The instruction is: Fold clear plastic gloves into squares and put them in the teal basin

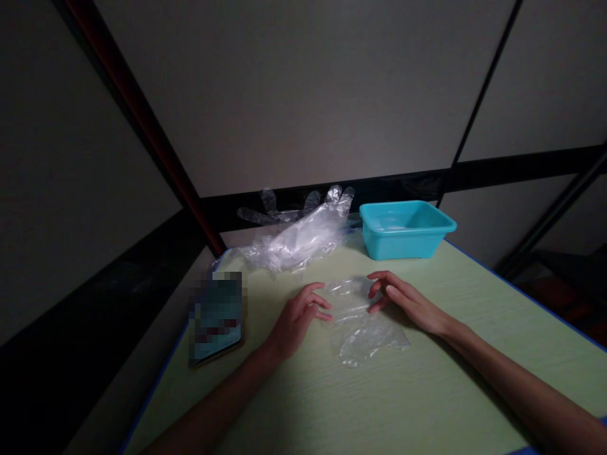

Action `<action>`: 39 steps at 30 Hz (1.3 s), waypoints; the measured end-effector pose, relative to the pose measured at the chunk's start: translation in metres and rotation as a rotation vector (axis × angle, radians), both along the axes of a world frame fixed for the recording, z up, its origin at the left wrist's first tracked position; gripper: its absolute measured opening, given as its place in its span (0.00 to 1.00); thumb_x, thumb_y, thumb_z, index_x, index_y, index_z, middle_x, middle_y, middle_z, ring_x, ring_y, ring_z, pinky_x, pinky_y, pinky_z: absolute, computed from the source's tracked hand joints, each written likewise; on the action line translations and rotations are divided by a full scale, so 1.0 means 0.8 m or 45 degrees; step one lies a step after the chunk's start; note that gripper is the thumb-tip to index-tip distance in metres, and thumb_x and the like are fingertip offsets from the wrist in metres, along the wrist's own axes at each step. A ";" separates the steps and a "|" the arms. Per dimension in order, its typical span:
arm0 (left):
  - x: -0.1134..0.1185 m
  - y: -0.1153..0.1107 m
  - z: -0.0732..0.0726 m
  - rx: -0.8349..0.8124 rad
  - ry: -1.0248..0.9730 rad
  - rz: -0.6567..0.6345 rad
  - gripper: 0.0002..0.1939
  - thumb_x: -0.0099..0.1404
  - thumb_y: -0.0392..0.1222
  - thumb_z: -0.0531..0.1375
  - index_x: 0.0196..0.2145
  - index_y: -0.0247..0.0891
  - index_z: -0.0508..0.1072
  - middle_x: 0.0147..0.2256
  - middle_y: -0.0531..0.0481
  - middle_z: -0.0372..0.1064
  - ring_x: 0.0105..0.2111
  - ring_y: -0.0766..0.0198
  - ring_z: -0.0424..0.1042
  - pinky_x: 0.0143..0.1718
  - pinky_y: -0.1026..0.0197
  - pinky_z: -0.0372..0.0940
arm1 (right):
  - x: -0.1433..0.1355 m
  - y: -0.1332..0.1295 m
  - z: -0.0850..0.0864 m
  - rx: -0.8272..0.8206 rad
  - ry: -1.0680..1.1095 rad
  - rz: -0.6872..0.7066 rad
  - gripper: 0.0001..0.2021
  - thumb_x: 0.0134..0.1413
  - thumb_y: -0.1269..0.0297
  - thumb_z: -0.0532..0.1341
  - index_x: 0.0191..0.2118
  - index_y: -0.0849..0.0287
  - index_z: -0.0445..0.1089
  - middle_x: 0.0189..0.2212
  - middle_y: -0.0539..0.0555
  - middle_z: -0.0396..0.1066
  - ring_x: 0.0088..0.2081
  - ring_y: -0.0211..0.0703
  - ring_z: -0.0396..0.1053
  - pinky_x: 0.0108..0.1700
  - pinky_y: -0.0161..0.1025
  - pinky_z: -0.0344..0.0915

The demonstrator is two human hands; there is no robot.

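Observation:
A clear plastic glove (367, 335) lies crinkled on the pale green table, between my two hands. On its left side is my left hand (298, 319), fingers bent but spread apart, tips at the edge of the plastic. My right hand (403, 300) hovers at the right upper edge with curved, separated fingers; whether the tips touch the plastic I cannot tell. Farther back, a loose pile of clear disposable gloves (303, 237) leans up against the wall, several fingers sticking upward.
A turquoise plastic basin (403, 237) stands at the back right of the table (303, 404). Toward the left edge lies a flat, phone-like object (217, 322), its surface blurred by pixelation. Wall panels (303, 95) with a dark strip rise right behind the table.

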State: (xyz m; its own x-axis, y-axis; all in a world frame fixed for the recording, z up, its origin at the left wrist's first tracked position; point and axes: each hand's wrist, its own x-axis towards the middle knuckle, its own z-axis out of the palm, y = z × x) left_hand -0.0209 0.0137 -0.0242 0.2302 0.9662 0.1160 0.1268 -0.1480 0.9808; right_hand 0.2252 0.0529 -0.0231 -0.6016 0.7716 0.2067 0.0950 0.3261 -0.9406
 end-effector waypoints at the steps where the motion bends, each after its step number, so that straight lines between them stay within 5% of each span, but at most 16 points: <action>1: 0.000 0.000 0.000 0.009 0.015 0.008 0.15 0.60 0.42 0.50 0.44 0.35 0.59 0.31 0.49 0.67 0.29 0.58 0.73 0.36 0.57 0.60 | 0.000 0.000 0.000 0.003 -0.007 -0.011 0.17 0.58 0.54 0.45 0.49 0.56 0.53 0.37 0.53 0.62 0.33 0.44 0.70 0.45 0.48 0.57; 11: -0.003 0.004 0.009 -0.073 -0.016 0.204 0.13 0.56 0.43 0.50 0.39 0.34 0.59 0.25 0.54 0.67 0.21 0.61 0.72 0.29 0.61 0.61 | -0.001 0.004 0.002 -0.067 0.089 -0.114 0.17 0.56 0.52 0.47 0.47 0.56 0.55 0.34 0.51 0.64 0.28 0.41 0.70 0.40 0.44 0.60; 18: -0.015 0.016 0.003 -0.059 -0.182 0.359 0.11 0.55 0.42 0.51 0.36 0.35 0.61 0.23 0.55 0.67 0.18 0.64 0.69 0.24 0.62 0.60 | 0.002 0.020 0.002 -0.248 0.460 -0.449 0.20 0.51 0.47 0.51 0.41 0.58 0.58 0.26 0.49 0.65 0.22 0.39 0.65 0.30 0.41 0.62; 23: -0.009 0.011 0.008 -0.075 -0.123 0.294 0.10 0.55 0.41 0.52 0.36 0.35 0.60 0.22 0.55 0.67 0.21 0.61 0.71 0.29 0.61 0.60 | 0.003 0.020 -0.002 -0.237 0.407 -0.332 0.17 0.54 0.49 0.50 0.42 0.57 0.57 0.27 0.49 0.65 0.23 0.39 0.68 0.31 0.41 0.62; 30: 0.000 0.004 0.010 -0.094 -0.125 -0.011 0.13 0.56 0.42 0.53 0.38 0.35 0.59 0.25 0.51 0.70 0.27 0.57 0.73 0.36 0.57 0.60 | 0.000 0.009 0.003 -0.207 0.277 -0.207 0.17 0.54 0.49 0.49 0.43 0.57 0.55 0.31 0.51 0.66 0.28 0.43 0.70 0.37 0.44 0.62; 39: -0.001 0.009 0.005 -0.099 -0.107 0.056 0.11 0.55 0.40 0.52 0.37 0.35 0.60 0.23 0.53 0.69 0.24 0.59 0.72 0.32 0.59 0.60 | -0.003 0.005 0.005 -0.084 0.096 -0.199 0.16 0.56 0.52 0.48 0.45 0.57 0.54 0.32 0.51 0.66 0.27 0.41 0.69 0.38 0.44 0.62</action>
State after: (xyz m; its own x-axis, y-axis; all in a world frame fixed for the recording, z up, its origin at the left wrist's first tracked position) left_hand -0.0215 0.0207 -0.0206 0.1800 0.9820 0.0577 0.0484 -0.0675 0.9965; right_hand 0.2231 0.0571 -0.0194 -0.4579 0.8679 0.1927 0.0681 0.2504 -0.9658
